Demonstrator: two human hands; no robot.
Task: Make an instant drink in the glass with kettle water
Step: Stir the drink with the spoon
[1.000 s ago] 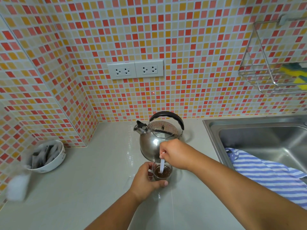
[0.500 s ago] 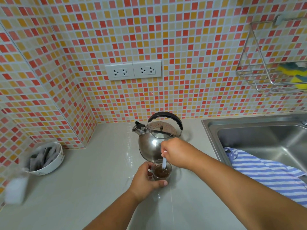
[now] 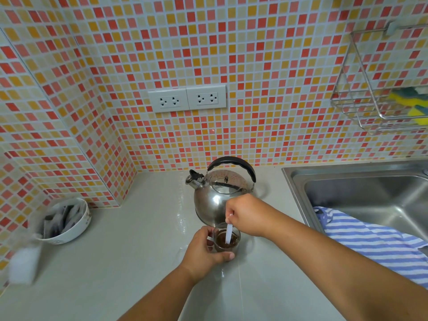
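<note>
Tiled wall (image 3: pixel 254 66) in orange, red and cream squares behind everything; double socket (image 3: pixel 187 98) set in it above the kettle.
Pale desk (image 3: pixel 115 262) running from wall to near edge.
Steel sink (image 3: pixel 370 193) right of the kettle, blue-and-white striped cloth (image 3: pixel 370 239) draped over its near rim.
Wire rack (image 3: pixel 379 89) on wall up and right of the kettle, yellow-green sponge (image 3: pixel 410 105) inside.
Steel kettle (image 3: pixel 215 198) with black handle standing upright at back of desk, spout pointing left.
White bowl (image 3: pixel 67 223) of dark sachets well left of the kettle, near the corner.
Left hand (image 3: pixel 203 251) wrapped around the glass (image 3: pixel 227 239), just in front of the kettle, touching or nearly so.
Right hand (image 3: pixel 247 214) closed, pinching a white stirrer (image 3: pixel 229 232) dipped into brown drink in the glass.
</note>
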